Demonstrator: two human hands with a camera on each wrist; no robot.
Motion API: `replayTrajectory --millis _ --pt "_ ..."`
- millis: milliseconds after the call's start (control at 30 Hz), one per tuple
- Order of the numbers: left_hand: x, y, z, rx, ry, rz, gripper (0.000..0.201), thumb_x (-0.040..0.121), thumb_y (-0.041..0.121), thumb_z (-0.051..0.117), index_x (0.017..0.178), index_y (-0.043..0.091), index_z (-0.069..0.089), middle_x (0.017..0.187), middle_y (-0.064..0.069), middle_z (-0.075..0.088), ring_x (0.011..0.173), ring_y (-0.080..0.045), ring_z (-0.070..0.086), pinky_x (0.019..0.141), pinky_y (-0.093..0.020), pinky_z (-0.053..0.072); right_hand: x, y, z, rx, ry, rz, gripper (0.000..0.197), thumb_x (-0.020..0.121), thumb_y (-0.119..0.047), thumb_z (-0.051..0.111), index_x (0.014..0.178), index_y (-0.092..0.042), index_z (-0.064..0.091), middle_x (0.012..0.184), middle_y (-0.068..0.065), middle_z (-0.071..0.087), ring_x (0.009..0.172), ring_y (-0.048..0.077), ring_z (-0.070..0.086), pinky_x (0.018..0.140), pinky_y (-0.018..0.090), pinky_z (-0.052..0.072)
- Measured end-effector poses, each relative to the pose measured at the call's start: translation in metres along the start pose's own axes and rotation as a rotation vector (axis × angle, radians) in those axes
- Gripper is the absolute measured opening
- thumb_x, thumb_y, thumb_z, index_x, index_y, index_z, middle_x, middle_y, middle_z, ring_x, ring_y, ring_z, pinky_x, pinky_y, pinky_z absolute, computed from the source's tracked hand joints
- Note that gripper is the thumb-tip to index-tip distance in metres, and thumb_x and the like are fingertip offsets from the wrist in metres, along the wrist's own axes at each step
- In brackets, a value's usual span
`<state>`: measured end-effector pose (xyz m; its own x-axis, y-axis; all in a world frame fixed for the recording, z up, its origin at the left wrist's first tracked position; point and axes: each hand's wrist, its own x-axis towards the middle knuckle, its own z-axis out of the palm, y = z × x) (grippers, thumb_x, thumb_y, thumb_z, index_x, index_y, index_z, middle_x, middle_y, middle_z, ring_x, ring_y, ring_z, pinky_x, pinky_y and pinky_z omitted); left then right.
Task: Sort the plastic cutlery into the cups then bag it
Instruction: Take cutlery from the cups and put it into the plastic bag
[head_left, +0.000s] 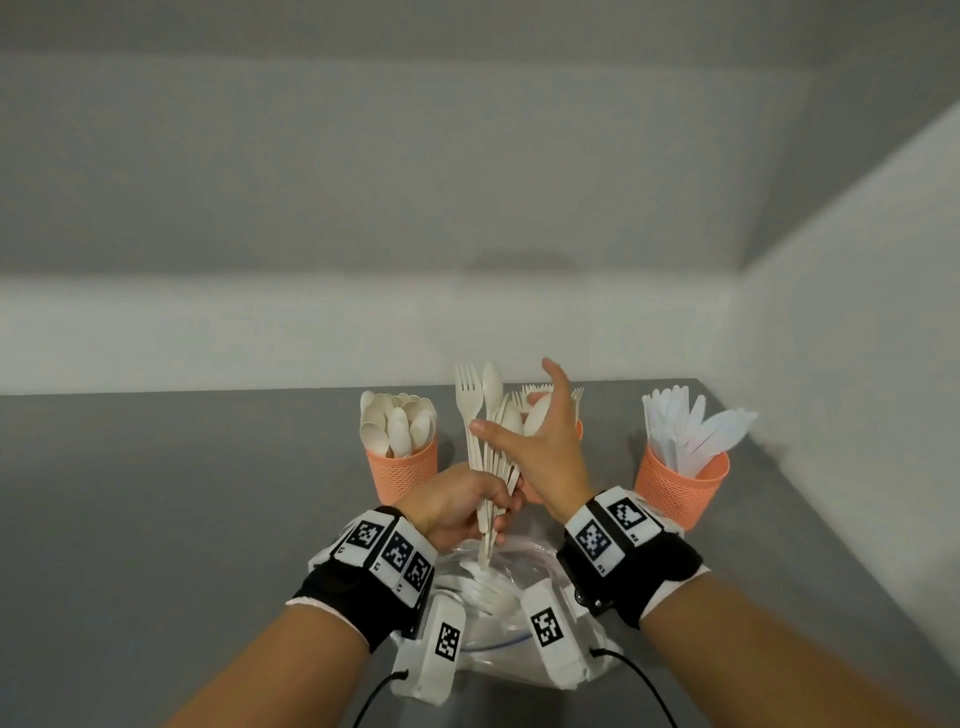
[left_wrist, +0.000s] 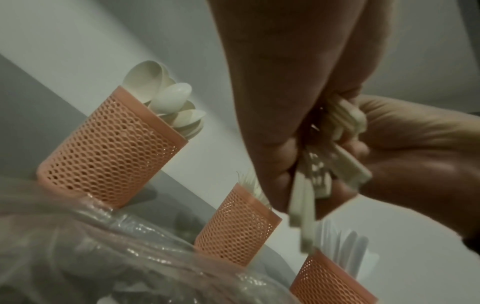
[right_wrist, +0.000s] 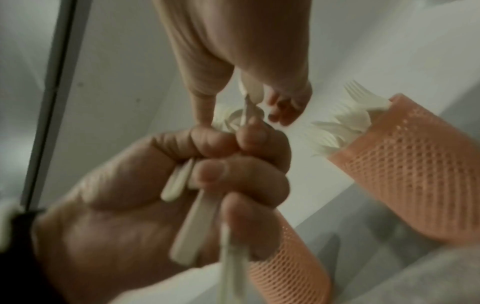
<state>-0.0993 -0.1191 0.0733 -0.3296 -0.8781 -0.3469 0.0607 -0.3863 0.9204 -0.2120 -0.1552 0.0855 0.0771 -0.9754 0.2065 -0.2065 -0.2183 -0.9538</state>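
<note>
My left hand grips a mixed bundle of cream forks and spoons by the handles, upright over a clear plastic bag that holds some white cutlery. My right hand is spread at the bundle's top: its thumb touches the handles and its index finger points up behind the spoon heads. Three orange mesh cups stand behind. The left one holds spoons, the middle one holds forks and is mostly hidden by my hands, and the right one holds white knives. The left wrist view shows the bundle's handle ends.
The grey table runs wide to the left. A pale wall stands just behind the cups and another close beside the knife cup on the right. Cables trail from both wrist cameras near the table's front edge.
</note>
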Motion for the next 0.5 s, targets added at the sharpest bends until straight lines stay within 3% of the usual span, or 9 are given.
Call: replayTrajectory --millis 67,133,200,300,333,400,433,500 --pt "-0.001 0.000 0.004 0.059 0.085 0.029 0.009 0.078 -0.002 0.050 0.074 0.005 0.054 0.058 -0.003 0.050 0.042 -0.010 0.043 0.050 -0.025 0.044 0.002 -0.002 0.000 -0.126 0.100 -0.218 0.086 0.064 -0.040 0.081 0.135 -0.031 0.034 0.124 -0.002 0.037 0.112 0.009 0.040 0.094 0.026 0.036" --pt "-0.001 0.001 0.007 0.161 0.174 0.061 0.020 0.086 0.001 0.049 0.067 0.006 0.054 0.049 -0.001 0.049 0.041 -0.009 0.043 0.049 -0.024 0.038 0.003 -0.009 0.002 -0.259 0.153 -0.376 0.062 0.065 -0.054 0.071 0.116 -0.025 0.054 0.116 -0.004 0.040 0.108 0.013 0.043 0.093 0.031 0.041" --pt "-0.001 0.003 0.009 0.270 0.269 0.129 0.027 0.088 0.003 0.048 0.061 0.008 0.049 0.046 -0.001 0.046 0.037 -0.007 0.041 0.044 -0.019 0.034 0.005 -0.015 0.003 -0.396 0.155 -0.428 0.053 0.065 -0.062 0.065 0.095 -0.019 0.064 0.108 -0.001 0.046 0.102 0.017 0.047 0.088 0.035 0.044" --pt "0.003 0.004 0.009 0.372 0.393 0.271 0.019 0.087 0.000 0.044 0.069 0.005 0.047 0.052 -0.002 0.043 0.037 -0.005 0.041 0.041 -0.016 0.036 0.007 -0.024 0.004 -0.388 0.063 -0.444 0.057 0.073 -0.064 0.056 0.099 -0.014 0.061 0.104 -0.001 0.048 0.091 0.016 0.052 0.077 0.034 0.051" --pt "0.005 0.004 0.009 0.400 0.430 0.318 0.011 0.088 0.000 0.043 0.080 0.004 0.049 0.054 -0.001 0.044 0.042 -0.008 0.043 0.043 -0.019 0.038 0.007 -0.027 0.004 -0.382 0.026 -0.444 0.058 0.075 -0.064 0.055 0.103 -0.013 0.059 0.102 -0.002 0.048 0.087 0.014 0.052 0.073 0.033 0.051" --pt "0.006 0.004 0.010 0.447 0.471 0.399 0.015 0.089 0.001 0.043 0.100 0.007 0.051 0.062 0.002 0.049 0.059 -0.016 0.050 0.049 -0.028 0.044 0.008 -0.029 0.007 -0.414 -0.040 -0.434 0.049 0.080 -0.056 0.057 0.102 -0.012 0.054 0.093 -0.004 0.048 0.078 0.012 0.049 0.067 0.031 0.047" --pt "0.008 0.004 0.010 0.447 0.461 0.431 0.015 0.089 0.001 0.046 0.101 0.007 0.052 0.065 0.003 0.051 0.062 -0.016 0.051 0.052 -0.029 0.046 0.009 -0.027 0.009 -0.425 -0.049 -0.437 0.038 0.084 -0.049 0.056 0.094 -0.013 0.052 0.087 -0.003 0.049 0.073 0.014 0.048 0.064 0.031 0.045" --pt "0.006 0.006 0.010 0.389 0.405 0.499 0.015 0.087 0.000 0.053 0.090 0.014 0.053 0.063 0.005 0.052 0.056 -0.009 0.051 0.049 -0.017 0.044 0.015 -0.024 0.010 -0.346 -0.041 -0.364 0.023 0.093 -0.030 0.048 0.081 -0.011 0.047 0.075 0.003 0.052 0.067 0.020 0.050 0.062 0.036 0.043"
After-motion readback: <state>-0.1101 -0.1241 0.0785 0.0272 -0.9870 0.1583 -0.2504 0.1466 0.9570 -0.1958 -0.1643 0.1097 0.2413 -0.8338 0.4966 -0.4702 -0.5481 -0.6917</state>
